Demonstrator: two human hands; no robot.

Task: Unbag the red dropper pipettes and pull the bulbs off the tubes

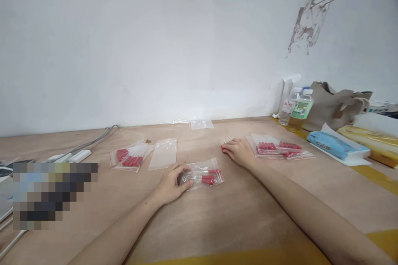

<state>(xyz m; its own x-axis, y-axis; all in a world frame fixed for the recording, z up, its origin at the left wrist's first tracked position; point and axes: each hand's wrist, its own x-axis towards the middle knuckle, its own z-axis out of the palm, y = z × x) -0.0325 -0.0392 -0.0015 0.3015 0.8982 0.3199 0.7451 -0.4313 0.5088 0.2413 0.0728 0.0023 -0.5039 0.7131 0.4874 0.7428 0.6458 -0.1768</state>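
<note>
My left hand [172, 184] has its thumb and fingers on the left end of a clear zip bag [194, 182] lying on the table. Inside that bag are a few clear thin sticks with red ends [207, 179]. Farther right, my right hand [239, 151] rests palm down, its fingers closed over loose red-ended sticks [226, 139], mostly hidden beneath it. Beyond my left hand is an unfilled zip bag [163, 154]. Left of it, more red-ended sticks [129, 158] lie on zip bags. Past my right hand sits a pile of filled zip bags [278, 147].
At the right are plastic bottles [301, 105], a grey-beige bag [334, 105], a blue tissue pack [338, 144] and a yellow pack [370, 143]. Cables [96, 136] and a white plug strip [80, 156] lie left, near a blurred patch. Another bag [201, 124] lies by the wall.
</note>
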